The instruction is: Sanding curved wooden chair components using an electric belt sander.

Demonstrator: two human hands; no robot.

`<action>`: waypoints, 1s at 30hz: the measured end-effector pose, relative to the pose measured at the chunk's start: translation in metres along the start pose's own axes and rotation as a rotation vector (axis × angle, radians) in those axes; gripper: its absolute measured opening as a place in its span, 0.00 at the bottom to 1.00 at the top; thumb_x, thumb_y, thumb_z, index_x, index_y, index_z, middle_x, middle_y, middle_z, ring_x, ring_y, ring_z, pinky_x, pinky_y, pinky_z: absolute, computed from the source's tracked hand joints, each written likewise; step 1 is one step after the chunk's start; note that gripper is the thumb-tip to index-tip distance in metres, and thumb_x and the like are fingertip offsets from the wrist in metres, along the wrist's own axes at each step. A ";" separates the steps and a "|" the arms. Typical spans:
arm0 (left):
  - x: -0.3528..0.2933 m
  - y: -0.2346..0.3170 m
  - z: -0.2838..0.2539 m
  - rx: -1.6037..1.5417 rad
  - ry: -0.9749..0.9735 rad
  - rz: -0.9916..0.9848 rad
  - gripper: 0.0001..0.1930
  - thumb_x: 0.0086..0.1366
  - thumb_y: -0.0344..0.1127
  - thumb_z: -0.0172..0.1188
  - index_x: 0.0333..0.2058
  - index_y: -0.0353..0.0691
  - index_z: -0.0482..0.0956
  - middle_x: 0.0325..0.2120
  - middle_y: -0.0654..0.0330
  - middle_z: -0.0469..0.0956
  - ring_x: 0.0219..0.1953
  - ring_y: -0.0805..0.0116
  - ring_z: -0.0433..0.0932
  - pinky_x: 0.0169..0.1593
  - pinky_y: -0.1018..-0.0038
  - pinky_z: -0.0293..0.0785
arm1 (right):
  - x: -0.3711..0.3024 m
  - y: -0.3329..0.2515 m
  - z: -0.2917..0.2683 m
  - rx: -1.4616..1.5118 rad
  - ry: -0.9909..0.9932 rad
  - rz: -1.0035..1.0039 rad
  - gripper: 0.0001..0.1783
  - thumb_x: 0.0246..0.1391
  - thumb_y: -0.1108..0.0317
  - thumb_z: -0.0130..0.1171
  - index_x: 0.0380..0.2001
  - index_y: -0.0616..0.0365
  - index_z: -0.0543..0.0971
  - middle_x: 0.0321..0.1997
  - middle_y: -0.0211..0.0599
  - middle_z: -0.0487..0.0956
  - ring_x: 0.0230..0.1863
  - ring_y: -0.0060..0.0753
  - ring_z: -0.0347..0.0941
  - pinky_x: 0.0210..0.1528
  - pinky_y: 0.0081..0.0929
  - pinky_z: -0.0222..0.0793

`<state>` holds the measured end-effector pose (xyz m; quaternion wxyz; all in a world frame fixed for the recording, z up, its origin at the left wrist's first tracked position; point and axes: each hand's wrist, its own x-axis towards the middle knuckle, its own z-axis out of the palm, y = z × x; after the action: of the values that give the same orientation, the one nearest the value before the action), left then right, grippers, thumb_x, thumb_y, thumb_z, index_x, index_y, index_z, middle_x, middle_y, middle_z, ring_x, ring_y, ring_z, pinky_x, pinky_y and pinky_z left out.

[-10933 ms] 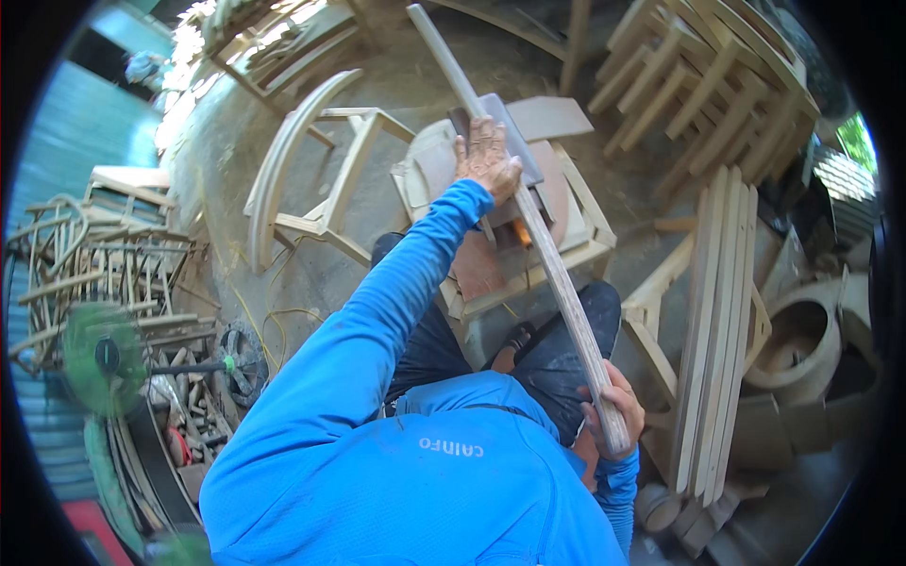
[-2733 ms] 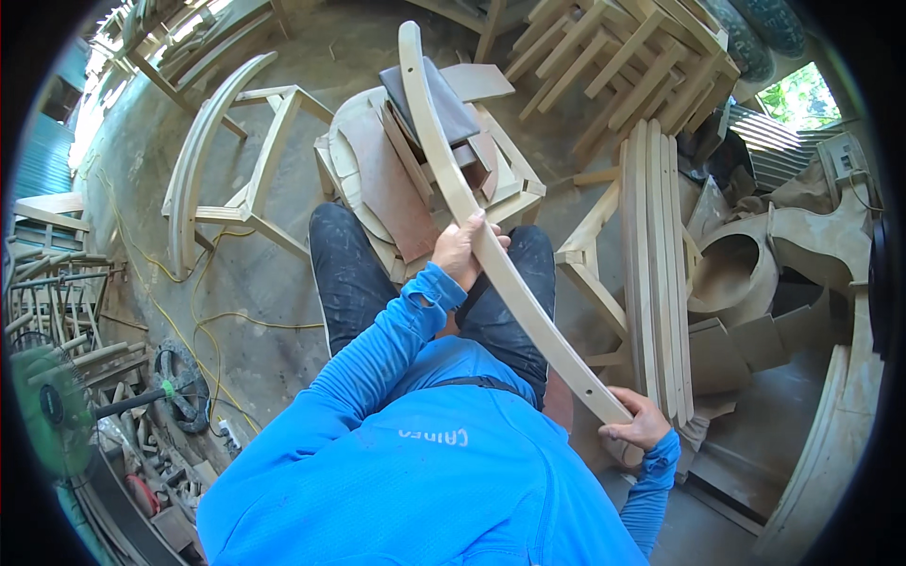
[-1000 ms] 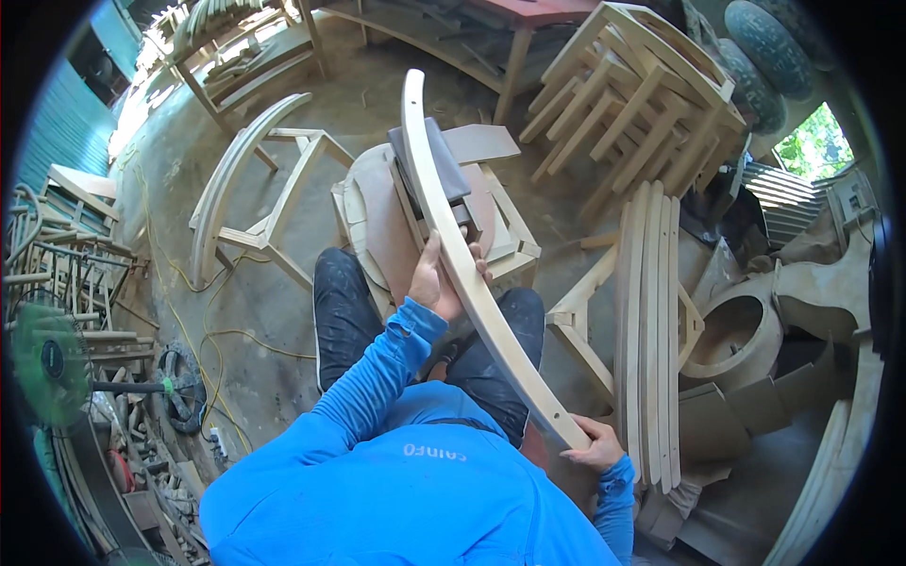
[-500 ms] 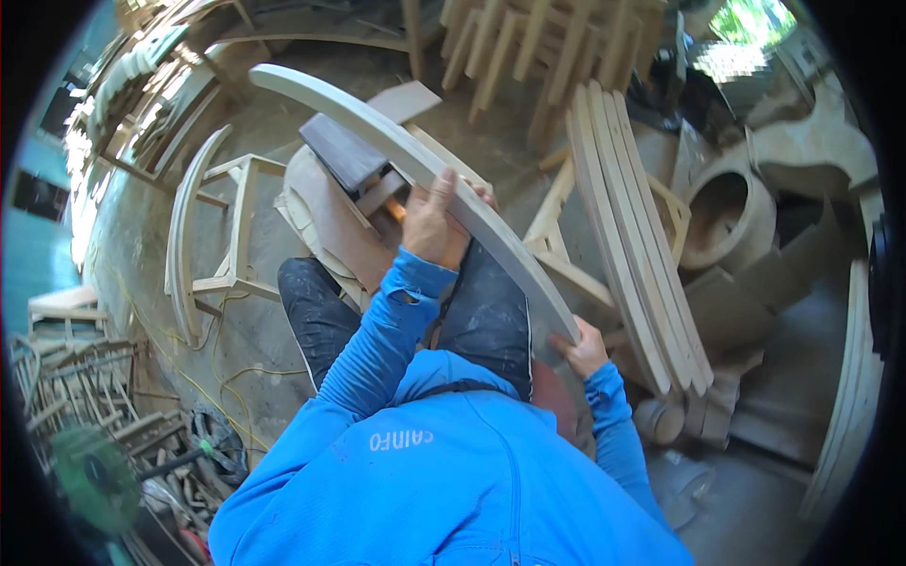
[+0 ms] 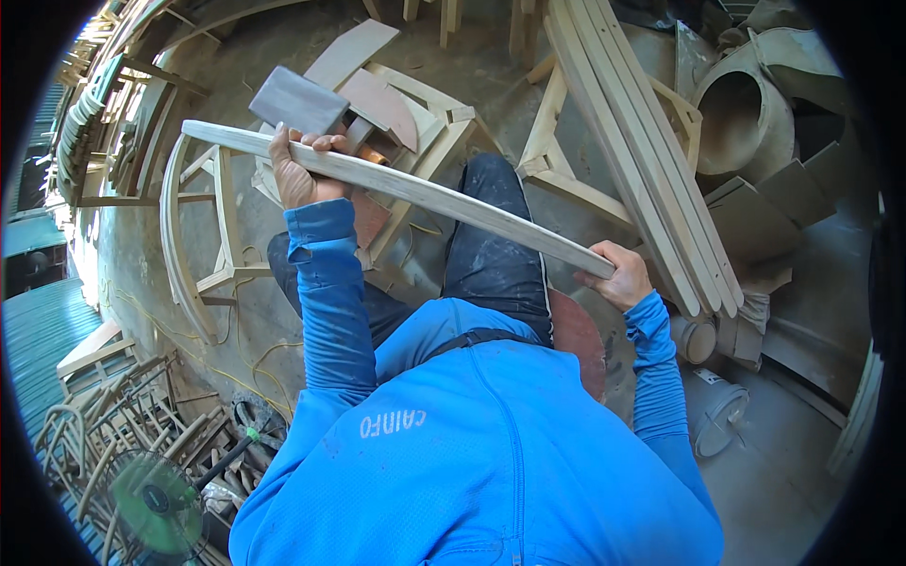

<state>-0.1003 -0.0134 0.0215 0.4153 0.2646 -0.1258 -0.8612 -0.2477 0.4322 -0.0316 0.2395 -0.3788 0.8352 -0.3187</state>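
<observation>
A long pale wooden slat slants across in front of me, from upper left down to the right. My left hand wraps round it near its far left end. My right hand grips the other end, above my right thigh. Just beyond my left hand lies a grey rectangular block. It is beside a wooden frame stand that has flat board pieces on it. Something orange shows partly behind the slat.
Several long slats rest on a wooden frame at the right. Beyond them is a large round duct-like drum. A curved piece leans on another frame at the left. A green fan and a yellow cord are lower left.
The slat has turned from its curved broad side to a narrower edge and now lies flatter across. My left hand has moved left along with it; my right hand has risen slightly to the right.
</observation>
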 end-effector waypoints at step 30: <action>0.015 0.134 -0.077 -0.065 0.238 0.106 0.14 0.68 0.40 0.67 0.29 0.42 0.71 0.18 0.65 0.68 0.24 0.70 0.74 0.41 0.62 0.82 | 0.023 -0.006 -0.020 0.838 -0.345 0.153 0.33 0.65 0.45 0.61 0.60 0.64 0.78 0.42 0.35 0.83 0.30 0.21 0.76 0.37 0.21 0.75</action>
<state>0.0224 -0.1080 0.0105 0.4807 0.3443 -0.0611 -0.8041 -0.2717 0.4184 -0.0170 0.5303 -0.2338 0.6078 -0.5428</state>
